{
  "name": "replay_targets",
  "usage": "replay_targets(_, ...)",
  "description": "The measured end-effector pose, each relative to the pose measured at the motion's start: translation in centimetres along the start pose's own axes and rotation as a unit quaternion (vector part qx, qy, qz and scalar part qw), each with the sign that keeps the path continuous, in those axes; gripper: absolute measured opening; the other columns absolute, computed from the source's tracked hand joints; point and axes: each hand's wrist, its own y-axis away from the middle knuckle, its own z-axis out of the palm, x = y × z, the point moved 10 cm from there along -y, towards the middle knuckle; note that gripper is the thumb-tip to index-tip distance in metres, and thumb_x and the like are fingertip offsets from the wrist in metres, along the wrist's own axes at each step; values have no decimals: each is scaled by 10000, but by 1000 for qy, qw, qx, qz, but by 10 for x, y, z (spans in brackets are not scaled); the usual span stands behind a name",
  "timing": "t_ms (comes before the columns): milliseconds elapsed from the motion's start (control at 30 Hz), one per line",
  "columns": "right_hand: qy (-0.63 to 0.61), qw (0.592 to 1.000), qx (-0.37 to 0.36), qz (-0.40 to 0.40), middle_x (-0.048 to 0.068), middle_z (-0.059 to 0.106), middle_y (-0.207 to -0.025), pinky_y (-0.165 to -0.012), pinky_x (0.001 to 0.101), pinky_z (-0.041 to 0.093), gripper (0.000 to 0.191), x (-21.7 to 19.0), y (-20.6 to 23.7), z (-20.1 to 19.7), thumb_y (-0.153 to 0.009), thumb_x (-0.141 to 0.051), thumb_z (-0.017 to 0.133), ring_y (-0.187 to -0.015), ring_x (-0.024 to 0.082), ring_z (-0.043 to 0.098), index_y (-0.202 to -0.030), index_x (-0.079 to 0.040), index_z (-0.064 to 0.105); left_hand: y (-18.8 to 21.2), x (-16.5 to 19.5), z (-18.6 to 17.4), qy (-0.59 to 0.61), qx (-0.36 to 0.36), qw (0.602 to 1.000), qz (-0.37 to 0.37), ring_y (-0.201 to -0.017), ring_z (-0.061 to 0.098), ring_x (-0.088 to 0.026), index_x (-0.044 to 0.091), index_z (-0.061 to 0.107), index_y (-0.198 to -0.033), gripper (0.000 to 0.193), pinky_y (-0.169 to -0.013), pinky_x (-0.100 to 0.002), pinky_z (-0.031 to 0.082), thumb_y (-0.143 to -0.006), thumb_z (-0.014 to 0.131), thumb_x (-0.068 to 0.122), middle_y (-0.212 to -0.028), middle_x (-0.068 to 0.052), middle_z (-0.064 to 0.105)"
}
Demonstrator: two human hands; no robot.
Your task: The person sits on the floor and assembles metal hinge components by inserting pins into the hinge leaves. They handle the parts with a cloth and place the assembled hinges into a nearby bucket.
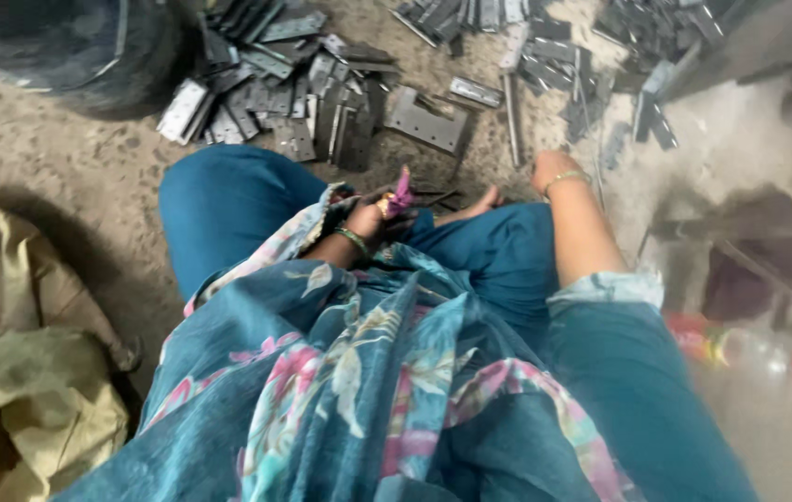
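I sit on the floor in teal trousers with a floral cloth over my lap. My left hand (370, 219), with a green bangle at the wrist, rests between my knees and grips a small pink object (401, 193) that sticks up from the fingers. My right hand (549, 167), with a thin bangle, reaches down to the floor beside a long metal rod (511, 121); its fingers are turned away and hidden. A flat grey hinge plate (428, 121) lies just beyond both hands. My bare foot (485, 199) shows between them.
Heaps of grey metal hinges (275, 93) cover the floor ahead, with more at the top right (563, 46). A dark round container (52, 46) stands at the top left. Crumpled yellowish sacks (24, 372) lie at my left. A plastic bottle (749, 353) lies at my right.
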Motion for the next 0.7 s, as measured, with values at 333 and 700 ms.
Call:
replay_targets(333, -112, 992, 53, 25, 248, 701, -1169, -981, 472, 514, 302, 37, -14, -28, -841, -184, 757, -1116, 419, 654, -1119, -66, 761, -3, -18, -20, -24, -2, 998, -52, -1061, 730, -288, 45, 572, -1364, 424, -880, -419, 613, -946, 601, 110, -1256, -159, 708)
replay_targets(700, -155, 981, 92, -70, 183, 561, -1467, -1083, 487, 461, 453, -74, -87, -40, -968, -197, 652, -1276, 377, 570, -1414, -128, 607, -7, -19, -17, -10, 30, 991, -130, -1162, 677, -315, 52, 543, -1384, 454, -980, -490, 562, -961, 609, 201, -1328, -155, 670)
